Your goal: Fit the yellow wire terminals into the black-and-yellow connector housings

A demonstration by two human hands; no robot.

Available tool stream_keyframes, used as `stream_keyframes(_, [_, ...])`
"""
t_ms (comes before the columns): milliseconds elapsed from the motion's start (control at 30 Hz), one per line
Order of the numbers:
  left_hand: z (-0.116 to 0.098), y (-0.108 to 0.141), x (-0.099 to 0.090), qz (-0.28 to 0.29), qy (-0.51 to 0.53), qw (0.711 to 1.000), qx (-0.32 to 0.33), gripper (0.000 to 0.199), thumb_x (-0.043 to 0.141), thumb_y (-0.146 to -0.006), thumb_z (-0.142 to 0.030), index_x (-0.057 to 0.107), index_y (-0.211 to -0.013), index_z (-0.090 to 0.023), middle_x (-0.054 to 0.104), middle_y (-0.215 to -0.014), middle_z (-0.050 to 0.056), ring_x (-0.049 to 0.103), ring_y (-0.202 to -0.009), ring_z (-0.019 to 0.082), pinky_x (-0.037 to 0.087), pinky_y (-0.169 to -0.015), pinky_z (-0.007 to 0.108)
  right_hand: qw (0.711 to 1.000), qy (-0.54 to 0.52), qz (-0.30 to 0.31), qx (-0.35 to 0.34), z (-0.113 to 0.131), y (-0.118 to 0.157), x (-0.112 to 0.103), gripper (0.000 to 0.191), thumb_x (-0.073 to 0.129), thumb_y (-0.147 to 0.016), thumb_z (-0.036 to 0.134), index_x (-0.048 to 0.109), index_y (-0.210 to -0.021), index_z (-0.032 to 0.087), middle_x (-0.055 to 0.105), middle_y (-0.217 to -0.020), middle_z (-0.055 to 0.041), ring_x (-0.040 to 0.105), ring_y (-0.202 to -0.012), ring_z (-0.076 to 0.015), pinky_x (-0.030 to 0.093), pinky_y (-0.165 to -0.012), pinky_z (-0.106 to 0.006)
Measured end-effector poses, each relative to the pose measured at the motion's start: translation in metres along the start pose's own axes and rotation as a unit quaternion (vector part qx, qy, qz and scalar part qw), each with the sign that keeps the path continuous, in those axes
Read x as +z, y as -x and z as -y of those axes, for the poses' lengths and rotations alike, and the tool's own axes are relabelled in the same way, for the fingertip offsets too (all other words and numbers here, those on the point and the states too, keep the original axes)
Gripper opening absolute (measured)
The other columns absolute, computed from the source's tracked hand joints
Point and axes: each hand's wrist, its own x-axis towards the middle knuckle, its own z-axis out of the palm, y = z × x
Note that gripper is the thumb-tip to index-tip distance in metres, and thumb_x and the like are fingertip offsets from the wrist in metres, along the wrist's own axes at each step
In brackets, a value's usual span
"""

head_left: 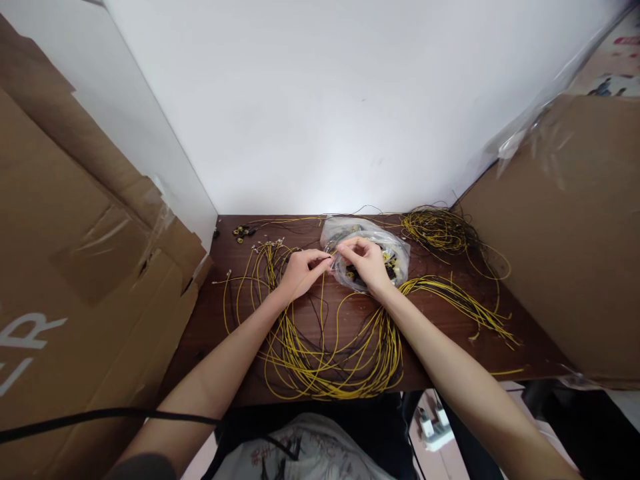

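Head view: thin, looping yellow wires [345, 390].

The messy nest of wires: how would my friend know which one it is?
Find the dark brown table between the brown cardboard pieces. In its far right corner, past the right hand, is the tangle of wires, yellow and black. It's all balled up, while the looped wires nearer the person lie in long curves.

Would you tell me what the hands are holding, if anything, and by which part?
A thin wire, pinched in the fingers of the left hand and the right hand; whether near its end is too small to tell.
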Motion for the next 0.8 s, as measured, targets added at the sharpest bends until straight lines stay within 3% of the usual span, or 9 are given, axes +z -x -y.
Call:
stream_keyframes(167, [-0.0002,-0.0002,-0.0008,0.005,0.012,1.000,0.014,0.019,0.052,-0.083,-0.022,0.068,-0.075,-0.015,0.069,-0.073,0.002,0.061,-0.069,0.013,0.044,-0.068,0.023,0.997,0.033,0.069,-0.006,-0.0023,0.0015,0.0002,0.022,0.070,-0.067,0.036,0.065,-0.074,0.015,0.066,-0.072,-0.0037,0.060,-0.065,-0.0153,0.047,-0.065,-0.028])
stream_keyframes(400, [-0.0029,-0.0012,-0.0003,-0.001,0.004,1.000,-0.010,0.020,0.053,-0.083,-0.025,0.068,-0.075,-0.014,0.069,-0.070,0.003,0.061,-0.066,0.014,0.045,-0.064,0.023,1.000,-0.004,-0.024,0.004,0.0006,-0.0006,-0.0009,0.020,0.070,-0.066,0.035,0.062,-0.069,0.016,0.063,-0.065,-0.0008,0.057,-0.061,-0.0137,0.046,-0.062,-0.027])
stream_keyframes(667, [-0.0017,-0.0008,-0.0006,0.004,0.016,1.000,0.004,0.019,0.053,-0.082,-0.022,0.068,-0.074,-0.015,0.069,-0.072,0.002,0.062,-0.068,0.014,0.045,-0.067,0.023,0.998,0.020,0.060,-0.004,-0.0014,0.0011,-0.0008,0.022,0.071,-0.065,0.035,0.065,-0.074,0.016,0.066,-0.071,-0.0035,0.060,-0.065,-0.0158,0.048,-0.066,-0.029])
stream_keyframes(800, [-0.0025,-0.0009,-0.0009,0.004,0.013,1.000,-0.004,0.019,0.053,-0.083,-0.023,0.068,-0.074,-0.014,0.069,-0.071,0.002,0.062,-0.068,0.014,0.045,-0.066,0.023,0.999,0.023,0.028,-0.004,0.0005,0.0012,-0.0002,0.020,0.070,-0.066,0.034,0.065,-0.071,0.016,0.066,-0.069,-0.0034,0.060,-0.064,-0.0156,0.048,-0.065,-0.029])
